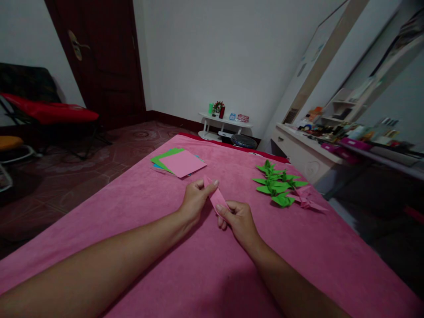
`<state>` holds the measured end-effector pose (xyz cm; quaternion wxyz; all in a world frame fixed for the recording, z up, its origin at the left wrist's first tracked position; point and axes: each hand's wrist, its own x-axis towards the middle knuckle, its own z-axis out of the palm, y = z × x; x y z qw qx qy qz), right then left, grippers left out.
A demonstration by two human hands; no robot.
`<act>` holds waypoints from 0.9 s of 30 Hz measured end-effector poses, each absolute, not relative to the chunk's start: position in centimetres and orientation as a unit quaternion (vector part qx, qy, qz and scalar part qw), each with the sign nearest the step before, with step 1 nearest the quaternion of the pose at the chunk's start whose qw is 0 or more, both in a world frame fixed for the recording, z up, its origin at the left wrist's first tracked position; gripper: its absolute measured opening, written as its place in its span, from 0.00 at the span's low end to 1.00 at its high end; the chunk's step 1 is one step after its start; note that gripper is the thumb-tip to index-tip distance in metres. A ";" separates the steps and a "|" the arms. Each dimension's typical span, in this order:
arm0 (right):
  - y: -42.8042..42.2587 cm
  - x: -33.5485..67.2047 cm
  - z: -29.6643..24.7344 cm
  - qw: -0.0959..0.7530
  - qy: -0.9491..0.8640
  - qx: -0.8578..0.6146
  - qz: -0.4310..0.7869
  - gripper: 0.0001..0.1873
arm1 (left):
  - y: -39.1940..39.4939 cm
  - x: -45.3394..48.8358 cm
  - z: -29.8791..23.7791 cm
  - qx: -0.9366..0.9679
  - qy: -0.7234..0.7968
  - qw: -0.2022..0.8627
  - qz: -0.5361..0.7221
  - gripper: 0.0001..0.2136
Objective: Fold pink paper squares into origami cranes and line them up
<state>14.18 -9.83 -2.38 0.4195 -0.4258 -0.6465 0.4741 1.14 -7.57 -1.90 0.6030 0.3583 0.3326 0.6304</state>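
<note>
Between both hands is a folded strip of pink paper (217, 198), slanting from upper left to lower right above the pink cloth. My left hand (196, 197) pinches its upper end, thumb on top. At the lower end my right hand (239, 219) grips it between thumb and fingers. Beyond my left hand lies a stack of square paper sheets (183, 163), pink on top with green and blue edges showing beneath. To the right sit several green folded paper cranes (273, 181) and a pink one (306, 198).
The pink cloth (149, 256) covers the surface under my hands. A white low shelf (225, 121) stands by the far wall. On the right is a dresser (298, 145) crowded with bottles and boxes. A red-covered chair (59, 112) and a dark door (102, 57) are at left.
</note>
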 end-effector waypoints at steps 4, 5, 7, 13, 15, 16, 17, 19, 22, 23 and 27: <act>-9.9 14.1 -2.4 0.412 -0.648 -0.425 0.479 0.18 | -7.2 1.0 -2.2 0.339 0.345 0.602 0.636 0.14; -9.8 14.1 -2.4 0.412 -0.647 -0.425 0.482 0.17 | -7.1 1.0 -2.2 0.339 0.347 0.601 0.636 0.14; -9.8 14.1 -2.4 0.413 -0.641 -0.424 0.490 0.17 | -6.9 0.9 -2.1 0.349 0.352 0.591 0.636 0.14; -9.6 14.1 -2.4 0.405 -0.635 -0.416 0.509 0.17 | -6.6 0.7 -2.0 0.353 0.379 0.548 0.657 0.15; -9.7 14.1 -2.5 0.401 -0.636 -0.414 0.513 0.17 | -6.3 0.5 -2.1 0.343 0.399 0.554 0.645 0.17; -9.7 14.1 -2.5 0.400 -0.634 -0.414 0.516 0.17 | -6.1 0.3 -2.1 0.338 0.407 0.561 0.636 0.19; -9.7 14.1 -2.5 0.401 -0.631 -0.414 0.520 0.17 | -5.9 0.1 -2.2 0.337 0.409 0.574 0.624 0.21; -9.6 14.2 -2.5 0.410 -0.617 -0.413 0.530 0.17 | -5.6 -0.3 -2.0 0.345 0.399 0.607 0.595 0.26; -9.4 14.5 -2.6 0.440 -0.588 -0.413 0.539 0.17 | -5.7 -0.6 -1.6 0.396 0.388 0.632 0.541 0.27; -9.3 14.5 -2.6 0.450 -0.581 -0.414 0.537 0.17 | -5.9 -0.5 -1.4 0.428 0.389 0.625 0.524 0.24; -9.1 14.9 -2.6 0.462 -0.572 -0.407 0.542 0.17 | -6.5 -0.1 -1.3 0.502 0.388 0.595 0.494 0.15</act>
